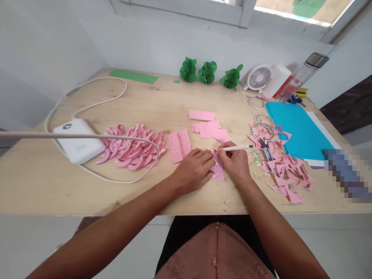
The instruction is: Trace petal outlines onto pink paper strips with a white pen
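Note:
My left hand (195,171) lies flat with its fingertips on a small pink paper piece (218,175) that carries drawn curves. In my right hand (236,164) a white pen (240,147) is gripped, its tip end by the top of that piece. Left of my hands stands a creased pink paper (175,148) with curved outlines drawn on it. Behind them lie several plain pink paper rectangles (209,130). A heap of curved pink cutouts (139,151) sits further left. Scissors (266,150) rest among pink scraps (290,176) on the right.
A white power bank (78,140) and its looping cable (112,179) occupy the left side. Three green paper shapes (207,73), a small fan (259,78) and a clear bottle (305,74) line the wall. Tape rolls (256,102) and a blue sheet (302,130) lie to the right.

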